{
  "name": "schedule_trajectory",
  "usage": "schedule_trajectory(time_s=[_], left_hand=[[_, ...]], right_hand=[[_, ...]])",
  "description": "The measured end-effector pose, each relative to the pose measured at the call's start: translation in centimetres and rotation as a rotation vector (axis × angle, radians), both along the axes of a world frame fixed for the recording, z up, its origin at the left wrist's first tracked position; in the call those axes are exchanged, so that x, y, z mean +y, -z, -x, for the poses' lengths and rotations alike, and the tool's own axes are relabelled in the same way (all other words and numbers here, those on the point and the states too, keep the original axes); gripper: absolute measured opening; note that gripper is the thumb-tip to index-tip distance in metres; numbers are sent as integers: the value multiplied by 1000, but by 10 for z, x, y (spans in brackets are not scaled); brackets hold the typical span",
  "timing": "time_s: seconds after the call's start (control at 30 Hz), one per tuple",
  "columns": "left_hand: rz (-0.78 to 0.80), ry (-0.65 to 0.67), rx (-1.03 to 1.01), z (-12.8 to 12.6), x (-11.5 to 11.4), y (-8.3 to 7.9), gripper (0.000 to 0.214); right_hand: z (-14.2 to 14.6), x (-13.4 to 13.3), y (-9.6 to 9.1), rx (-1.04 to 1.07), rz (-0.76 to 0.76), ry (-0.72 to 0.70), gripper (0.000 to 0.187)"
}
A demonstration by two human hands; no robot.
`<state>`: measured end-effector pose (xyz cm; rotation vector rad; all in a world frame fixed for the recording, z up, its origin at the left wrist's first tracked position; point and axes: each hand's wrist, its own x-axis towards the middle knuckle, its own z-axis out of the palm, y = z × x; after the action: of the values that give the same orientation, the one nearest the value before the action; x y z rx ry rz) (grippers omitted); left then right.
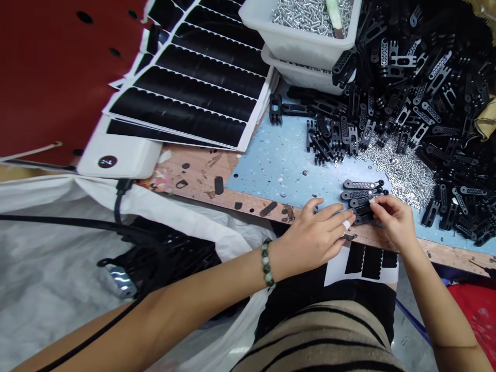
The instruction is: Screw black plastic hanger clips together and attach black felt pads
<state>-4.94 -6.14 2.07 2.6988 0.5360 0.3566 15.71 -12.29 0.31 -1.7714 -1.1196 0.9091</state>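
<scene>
My left hand (315,235) rests at the table's front edge, fingers stretched toward a black plastic bracket (363,213), with white tape on one fingertip. My right hand (391,219) pinches the same bracket from the right side. Just beyond lie three similar black brackets (362,190) in a short row on the blue mat (279,160). A sheet of black scalloped stickers (364,263) lies on my lap below the hands. A green bead bracelet circles my left wrist.
A big heap of black brackets (434,88) and loose silver screws (403,170) fills the right. Two white bins (298,41), the upper holding screws, stand at the back. Sticker sheets (194,88) are stacked left, on a white device (120,155). A white bag lies below.
</scene>
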Motion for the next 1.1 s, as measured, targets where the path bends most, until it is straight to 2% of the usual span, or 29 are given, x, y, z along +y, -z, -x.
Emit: schedule_trajectory(time_s=[0.17, 0.3, 0.4, 0.47, 0.53, 0.63, 0.7, 0.77, 0.83, 0.93, 1.0, 1.1], left_hand=[[5, -7, -21, -1, 1, -2, 31], [37, 2, -24, -5, 4, -4, 28], [83, -2, -36, -10, 8, -7, 24], [120, -18, -53, -13, 11, -10, 24], [163, -23, -59, -16, 14, -12, 25], [276, -32, -55, -18, 15, -15, 26], [393, -28, -63, -18, 15, -18, 24], [505, -40, -106, -16, 17, -20, 27], [539, -103, -170, -12, 19, -20, 38], [392, -169, -158, -8, 20, -15, 44], [239, -123, -84, -7, 18, -9, 36], [52, -54, -9, -7, 14, -1, 30]], right_hand=[[2, 2, -1, -123, -5, -59, 17], [5, 3, -6, -432, 4, -91, 13], [3, 4, -15, -671, 37, -95, 22], [3, 5, -22, -736, -50, -104, 30], [7, 5, -28, -659, -207, -232, 34], [18, 4, -33, -449, -365, -512, 15], [25, 1, -33, -375, -421, -544, 9], [25, -3, -32, -322, -446, -445, 7], [19, -3, -30, -253, -386, -294, 4], [4, 4, -25, -134, -140, -129, 12], [-4, 14, -21, -82, 19, -127, 17], [-11, 27, -17, -81, 148, -166, 19]])
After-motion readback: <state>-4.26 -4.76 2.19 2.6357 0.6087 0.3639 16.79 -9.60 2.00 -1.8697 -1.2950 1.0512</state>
